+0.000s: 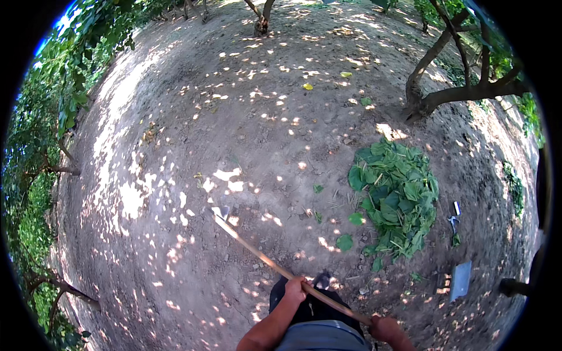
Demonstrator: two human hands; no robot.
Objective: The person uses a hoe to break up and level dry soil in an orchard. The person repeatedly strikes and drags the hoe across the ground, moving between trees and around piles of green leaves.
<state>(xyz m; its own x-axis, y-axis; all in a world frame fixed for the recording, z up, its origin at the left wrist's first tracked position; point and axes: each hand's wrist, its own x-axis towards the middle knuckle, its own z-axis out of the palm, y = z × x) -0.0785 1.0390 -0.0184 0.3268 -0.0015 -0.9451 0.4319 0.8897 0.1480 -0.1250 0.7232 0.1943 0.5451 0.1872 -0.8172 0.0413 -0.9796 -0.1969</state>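
Note:
A long-handled hoe (263, 256) slants across in front of me, its handle of light wood. My left hand (295, 289) is closed round the middle part of the handle. Further back, by my right side, my right hand (383, 329) grips the handle near its end. The metal hoe blade (220, 212) is down at the soil, ahead and to the left, in dappled light. Whether its edge is sunk into the ground I cannot tell.
To the right lies a heap of green leaves (401, 199), with loose leaves around it. Beyond are what look like pruning shears (454, 222) and a grey flat-topped object (461, 281). A forked tree trunk (415, 105) stands far right; leafy branches (35, 175) line the left.

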